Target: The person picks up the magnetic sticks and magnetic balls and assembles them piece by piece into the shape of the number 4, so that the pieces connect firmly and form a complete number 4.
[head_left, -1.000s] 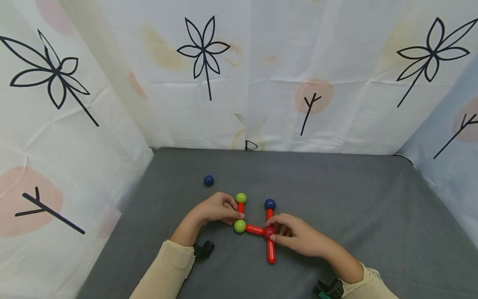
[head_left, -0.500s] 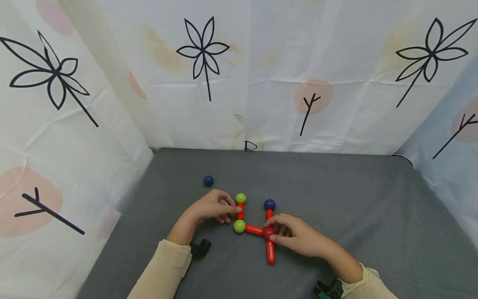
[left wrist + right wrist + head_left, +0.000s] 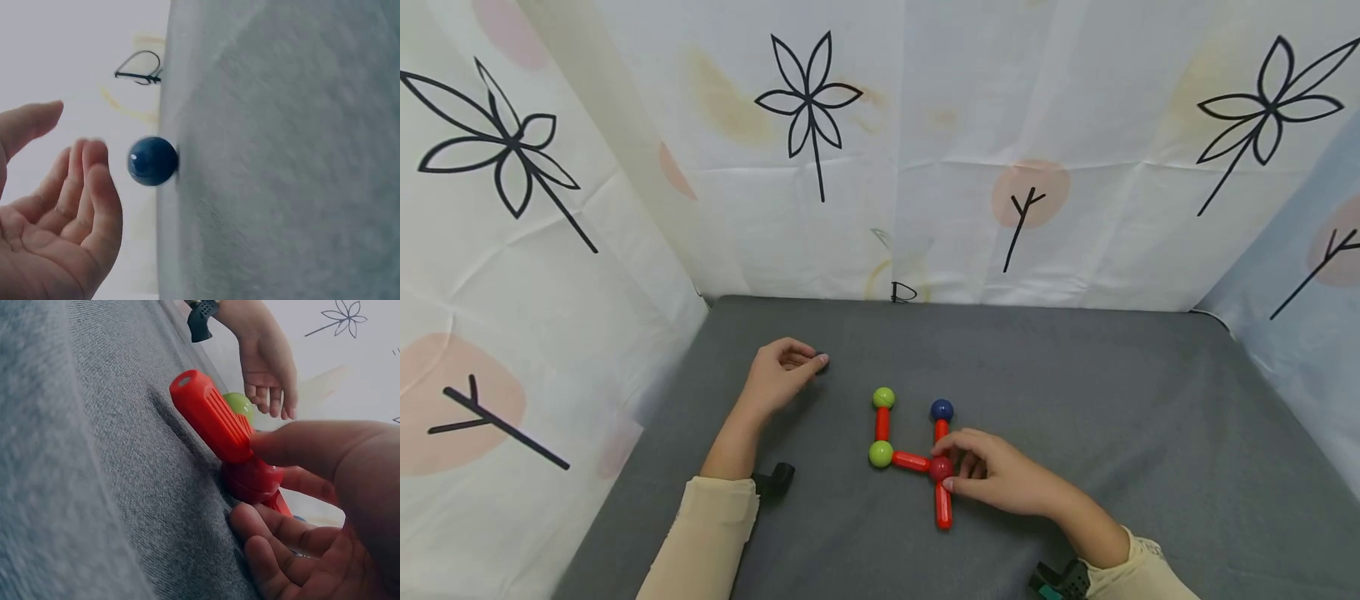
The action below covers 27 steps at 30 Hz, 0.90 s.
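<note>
A loose blue ball [image 3: 153, 161] lies on the grey cloth. My left hand [image 3: 782, 371] reaches over it with fingers extended; a small gap separates them in the left wrist view, while the head view shows the ball mostly hidden behind the fingertips. My right hand [image 3: 996, 471] holds a red ball [image 3: 940, 468] between thumb and fingers. From that ball a red rod [image 3: 943, 506] points towards me, another leads away to a dark blue ball [image 3: 942, 410], and a third red rod [image 3: 912, 461] runs left to a green ball [image 3: 881, 454]. An upright-running rod [image 3: 882, 423] joins it to another green ball [image 3: 883, 398].
Grey cloth [image 3: 1112, 392] covers the table. White curtains [image 3: 955, 100] with black leaf drawings stand behind and at both sides. Each wrist carries a black camera mount, such as the left mount [image 3: 775, 481].
My left hand has left the rod between the green balls and moved away and left to the loose blue ball. My right hand has stayed at the red ball.
</note>
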{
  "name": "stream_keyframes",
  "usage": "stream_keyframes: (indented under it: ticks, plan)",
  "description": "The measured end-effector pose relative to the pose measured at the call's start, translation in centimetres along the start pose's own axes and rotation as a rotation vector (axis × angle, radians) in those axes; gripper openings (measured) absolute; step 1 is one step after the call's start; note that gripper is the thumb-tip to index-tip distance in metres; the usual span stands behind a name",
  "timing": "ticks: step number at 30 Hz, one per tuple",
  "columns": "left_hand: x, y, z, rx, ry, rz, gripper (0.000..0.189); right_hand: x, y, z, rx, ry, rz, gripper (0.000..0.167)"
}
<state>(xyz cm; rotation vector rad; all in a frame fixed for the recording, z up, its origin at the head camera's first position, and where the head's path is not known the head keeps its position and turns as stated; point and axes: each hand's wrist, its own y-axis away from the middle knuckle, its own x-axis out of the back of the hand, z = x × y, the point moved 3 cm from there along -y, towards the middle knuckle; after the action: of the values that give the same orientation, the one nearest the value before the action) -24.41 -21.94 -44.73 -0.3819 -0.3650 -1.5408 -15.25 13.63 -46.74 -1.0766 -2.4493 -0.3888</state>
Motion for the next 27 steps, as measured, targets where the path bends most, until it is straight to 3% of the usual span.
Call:
stream_keyframes:
  ticks: [2, 11, 17, 21, 27]
  plan:
    - [0.0, -0.1, -0.2, -0.002, -0.022, 0.015, 0.034, 0.1, 0.1, 0.1, 0.002, 0.003, -0.006, 0.039]
    - [-0.7, -0.3, -0.8, 0.025, -0.106, -0.026, 0.061, 0.5, 0.2, 0.2, 0.006, 0.005, -0.035, 0.058]
    - [-0.7, -0.6, -1.1, 0.045, -0.123, -0.176, 0.077, 0.5, 0.1, 0.3, 0.002, -0.003, -0.04, 0.064]
    - [-0.6, -0.7, -1.4, 0.074, -0.119, -0.237, 0.077, 0.4, 0.0, 0.3, 0.006, 0.002, -0.034, 0.064]
    - [-0.5, -0.6, -1.3, 0.079, -0.121, -0.214, 0.065, 0.3, 0.0, 0.3, 0.001, 0.005, -0.027, 0.064]
